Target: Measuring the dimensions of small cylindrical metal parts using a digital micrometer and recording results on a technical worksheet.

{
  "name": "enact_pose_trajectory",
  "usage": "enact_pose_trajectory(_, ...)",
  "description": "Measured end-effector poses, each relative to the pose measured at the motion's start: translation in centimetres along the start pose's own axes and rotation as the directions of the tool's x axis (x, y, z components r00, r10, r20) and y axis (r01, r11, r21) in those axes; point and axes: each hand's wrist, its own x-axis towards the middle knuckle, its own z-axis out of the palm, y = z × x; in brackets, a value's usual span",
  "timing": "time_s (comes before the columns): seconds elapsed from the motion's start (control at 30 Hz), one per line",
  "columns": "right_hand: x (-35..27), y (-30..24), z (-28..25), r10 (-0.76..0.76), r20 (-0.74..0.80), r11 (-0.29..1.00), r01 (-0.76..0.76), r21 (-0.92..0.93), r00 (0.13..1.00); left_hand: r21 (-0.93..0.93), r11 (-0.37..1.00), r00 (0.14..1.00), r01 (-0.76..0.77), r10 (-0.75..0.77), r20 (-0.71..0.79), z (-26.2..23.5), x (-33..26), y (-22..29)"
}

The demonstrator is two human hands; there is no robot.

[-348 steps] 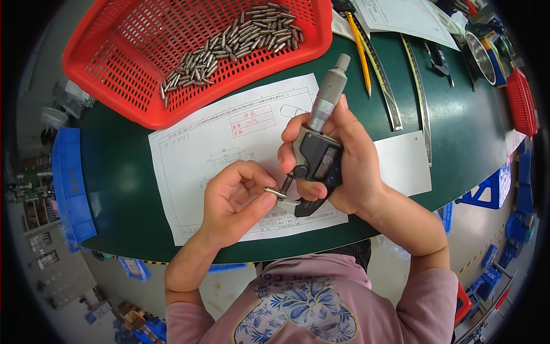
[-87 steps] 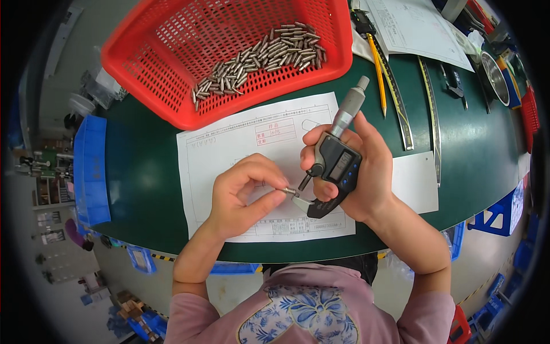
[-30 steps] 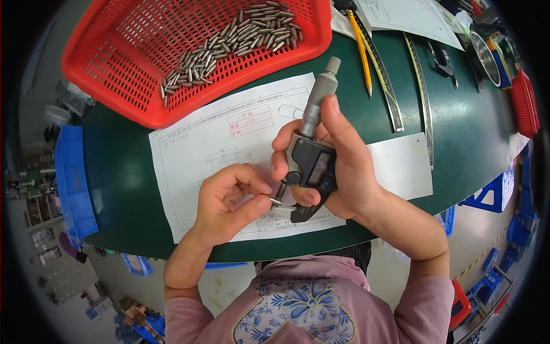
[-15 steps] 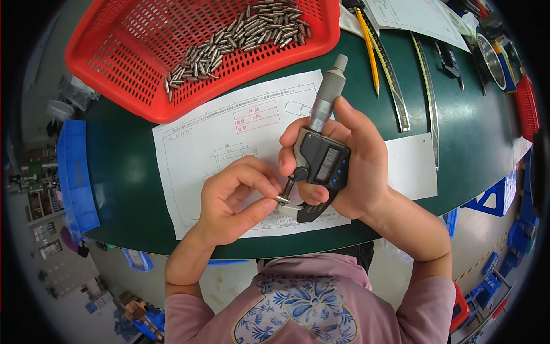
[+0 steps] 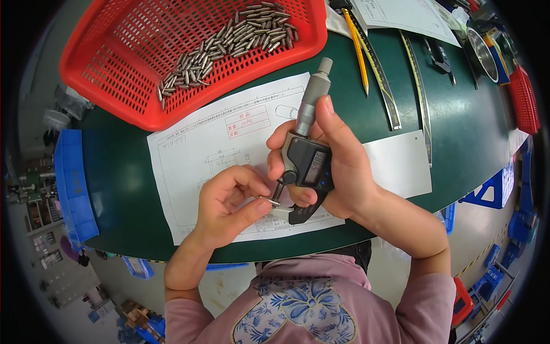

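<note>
My right hand [image 5: 338, 166] grips a digital micrometer [image 5: 306, 155], its grey thimble pointing up and away, thumb lying along the barrel. My left hand [image 5: 229, 200] pinches a small metal pin [image 5: 268, 200] between thumb and fingers and holds it in the micrometer's jaws. Both hands hover over a white drawing sheet [image 5: 212, 143] on the green table mat [image 5: 458, 114].
A red mesh basket [image 5: 114, 63] with several metal pins [image 5: 223, 40] stands at the back left. Behind the hands lie a yellow pencil [image 5: 355, 49], steel rulers [image 5: 381, 80], more paper [image 5: 401, 14] and a blank white card [image 5: 401, 166]. Blue bins [image 5: 69, 178] hang at the left edge.
The hands, micrometer and pin stay together throughout; only the view has shifted slightly. The pin stays between the jaws.
</note>
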Motion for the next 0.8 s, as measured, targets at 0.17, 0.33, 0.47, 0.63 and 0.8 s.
enact_pose_trajectory(0.17,0.03,0.11,-0.39,0.013,0.025,0.999,-0.012,-0.032,1.000,0.077,0.994,0.997,-0.082,0.082,0.004,0.24,0.13,0.27)
enact_pose_trajectory(0.33,0.05,0.09,-0.32,0.034,0.012,0.999,-0.034,0.000,0.999,0.095,0.989,0.993,-0.115,0.112,0.030,-0.10,-0.11,0.06)
enact_pose_trajectory(0.47,-0.12,-0.25,-0.14,0.039,-0.045,0.996,-0.042,-0.084,0.998,0.107,0.986,0.991,-0.125,0.120,0.051,0.04,0.20,-0.10)
enact_pose_trajectory(0.63,-0.01,-0.32,-0.21,0.045,-0.046,0.996,-0.048,-0.078,0.998,0.073,0.990,0.992,-0.119,0.116,0.048,0.24,0.36,0.18)
enact_pose_trajectory(0.8,0.15,-0.26,-0.08,0.044,-0.025,0.997,-0.045,-0.069,0.999,0.035,0.996,0.995,-0.088,0.086,0.045,0.01,0.24,0.32)
